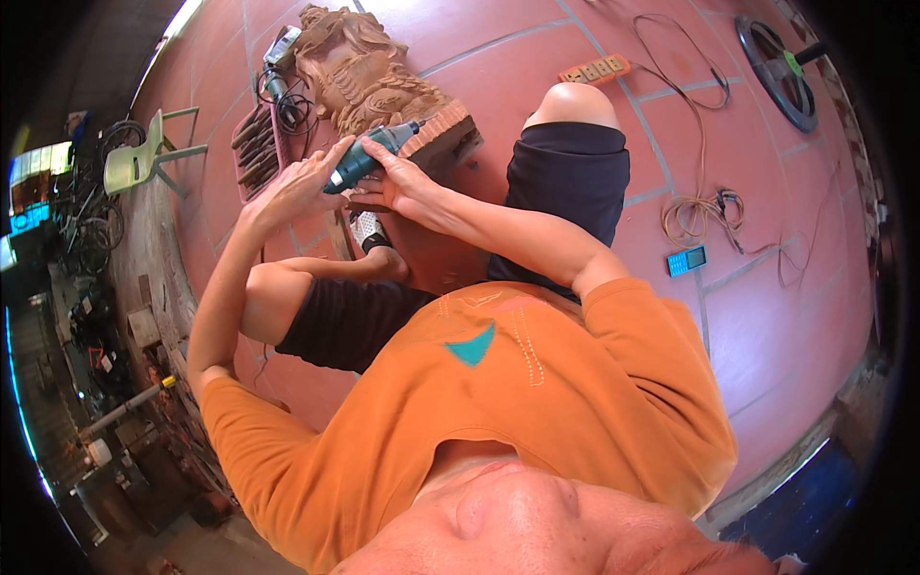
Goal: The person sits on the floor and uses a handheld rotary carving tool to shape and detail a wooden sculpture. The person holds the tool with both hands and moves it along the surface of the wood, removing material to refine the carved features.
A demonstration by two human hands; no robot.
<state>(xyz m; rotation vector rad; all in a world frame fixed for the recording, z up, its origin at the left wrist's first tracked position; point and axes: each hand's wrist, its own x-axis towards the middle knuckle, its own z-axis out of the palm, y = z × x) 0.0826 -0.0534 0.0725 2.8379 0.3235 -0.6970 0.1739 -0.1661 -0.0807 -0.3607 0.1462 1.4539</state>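
A teal handheld rotary tool (pixel 356 165) is held between my two hands, its dark tip pointing away to the upper right. My left hand (pixel 305 184) is closed around its rear left side. My right hand (pixel 407 184) grips it from the right, with the thumb along the top of the body and fingers beneath. Just beyond the tool lies a brown carved wooden sculpture (pixel 359 77) with deep relief. Its block-like base (pixel 443 132) is nearest my hands, and the tool's tip overlaps it in view; I cannot tell whether they touch.
A pink tray (pixel 278 144) of wooden-handled tools and a corded power tool (pixel 276 84) lie left of the sculpture. Farther left stands a green chair (pixel 144 163). On the right are an orange power strip (pixel 594 69), cords (pixel 704 206), a phone (pixel 686 261) and a black wheel (pixel 767 72).
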